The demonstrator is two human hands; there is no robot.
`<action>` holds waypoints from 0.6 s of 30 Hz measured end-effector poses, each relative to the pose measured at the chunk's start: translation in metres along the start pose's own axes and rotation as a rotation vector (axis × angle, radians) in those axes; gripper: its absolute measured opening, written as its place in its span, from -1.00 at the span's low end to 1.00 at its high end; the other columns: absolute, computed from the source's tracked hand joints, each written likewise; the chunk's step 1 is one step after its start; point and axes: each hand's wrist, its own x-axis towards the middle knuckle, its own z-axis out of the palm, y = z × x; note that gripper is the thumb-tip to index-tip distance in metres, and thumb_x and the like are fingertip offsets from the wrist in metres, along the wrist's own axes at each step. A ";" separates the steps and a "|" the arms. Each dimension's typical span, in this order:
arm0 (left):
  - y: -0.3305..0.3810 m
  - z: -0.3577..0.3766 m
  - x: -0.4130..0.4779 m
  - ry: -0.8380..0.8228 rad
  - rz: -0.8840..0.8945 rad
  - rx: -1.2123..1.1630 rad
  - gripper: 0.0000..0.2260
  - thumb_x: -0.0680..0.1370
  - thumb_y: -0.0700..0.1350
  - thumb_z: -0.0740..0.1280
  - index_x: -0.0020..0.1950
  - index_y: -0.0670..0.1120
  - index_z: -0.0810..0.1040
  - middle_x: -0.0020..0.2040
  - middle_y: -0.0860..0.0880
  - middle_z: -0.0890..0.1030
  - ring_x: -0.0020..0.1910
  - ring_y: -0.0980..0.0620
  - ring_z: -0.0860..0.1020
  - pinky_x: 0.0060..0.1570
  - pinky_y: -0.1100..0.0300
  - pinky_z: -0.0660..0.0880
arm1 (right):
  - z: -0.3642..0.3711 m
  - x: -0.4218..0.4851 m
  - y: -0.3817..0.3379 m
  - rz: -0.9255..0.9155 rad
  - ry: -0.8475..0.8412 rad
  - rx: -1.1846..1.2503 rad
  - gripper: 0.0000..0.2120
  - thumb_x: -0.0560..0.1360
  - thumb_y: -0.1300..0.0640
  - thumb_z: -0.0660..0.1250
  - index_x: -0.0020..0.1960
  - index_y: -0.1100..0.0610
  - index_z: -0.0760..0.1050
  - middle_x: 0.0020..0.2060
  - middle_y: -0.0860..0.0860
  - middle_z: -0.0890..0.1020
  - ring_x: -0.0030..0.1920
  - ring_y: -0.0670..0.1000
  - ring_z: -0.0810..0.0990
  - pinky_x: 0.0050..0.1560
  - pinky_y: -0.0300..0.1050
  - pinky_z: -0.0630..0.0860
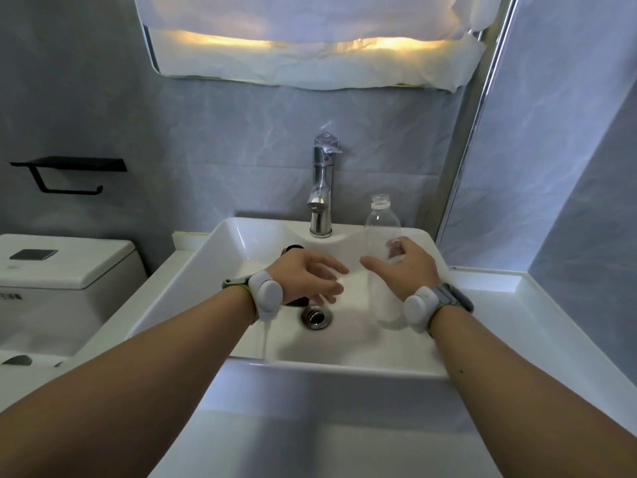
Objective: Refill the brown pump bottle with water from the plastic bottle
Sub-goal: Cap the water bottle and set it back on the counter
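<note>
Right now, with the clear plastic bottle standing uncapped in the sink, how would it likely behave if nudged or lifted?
The plastic bottle looks nearly empty, so it is probably very light. Tall and narrow, upright in the white sink, it could tip easily. Its thin clear wall may flex under the right hand, which seems open beside it.

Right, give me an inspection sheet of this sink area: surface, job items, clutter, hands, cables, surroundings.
Surface: white sink, drain open, basin looks dry.
Job's things: clear plastic bottle upright in basin, uncapped, appears empty; brown pump bottle mostly hidden behind the left hand.
Clutter: nothing seen.
Hands: left hand open over the basin; right hand open at the plastic bottle, not gripping.
Cables: nothing seen; wrist bands on both arms.
Surroundings: faucet off, toilet, covered mirror.
</note>
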 end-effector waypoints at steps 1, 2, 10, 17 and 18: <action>0.006 0.001 0.001 0.022 0.035 -0.037 -0.80 0.53 -0.27 0.55 0.15 -0.12 0.74 -0.13 -0.09 0.78 -0.14 -0.06 0.76 -0.08 0.15 0.68 | -0.001 -0.001 0.001 0.010 0.002 0.018 -0.30 0.15 -0.47 0.48 0.15 -0.09 0.53 -0.09 -0.28 0.56 -0.05 -0.13 0.59 -0.07 -0.20 0.43; 0.013 0.002 0.002 0.049 0.069 -0.067 -0.81 0.53 -0.27 0.55 0.14 -0.14 0.74 -0.09 -0.13 0.79 -0.10 -0.08 0.77 -0.01 0.10 0.69 | -0.003 -0.003 0.001 0.024 0.005 0.041 -0.25 0.13 -0.47 0.47 0.18 -0.08 0.53 -0.08 -0.28 0.55 -0.02 -0.10 0.60 -0.04 -0.20 0.43; 0.065 0.015 0.017 0.309 0.286 -0.224 -0.76 0.46 -0.14 0.65 0.05 -0.19 0.73 -0.03 -0.14 0.80 0.04 -0.19 0.76 0.08 -0.06 0.70 | -0.015 -0.015 0.004 0.033 -0.056 0.074 -0.35 0.29 -0.35 0.54 0.22 -0.06 0.44 -0.04 -0.15 0.61 -0.08 -0.15 0.60 -0.19 -0.23 0.49; 0.087 0.029 0.034 0.338 0.355 -0.409 -0.69 0.49 -0.12 0.62 0.22 -0.07 0.72 0.03 -0.10 0.80 0.04 -0.12 0.78 0.11 0.04 0.70 | -0.011 -0.021 0.001 -0.015 -0.091 0.161 -0.41 0.22 -0.39 0.54 0.08 -0.16 0.41 -0.07 -0.20 0.64 -0.05 -0.10 0.65 -0.04 -0.12 0.59; 0.089 0.031 0.036 0.340 0.346 -0.427 -0.71 0.50 -0.13 0.62 0.20 -0.08 0.73 0.03 -0.10 0.80 0.03 -0.10 0.79 0.06 0.08 0.71 | -0.011 -0.022 0.001 -0.024 -0.088 0.161 -0.40 0.20 -0.43 0.51 0.08 -0.17 0.41 -0.08 -0.20 0.64 -0.06 -0.13 0.65 -0.08 -0.17 0.57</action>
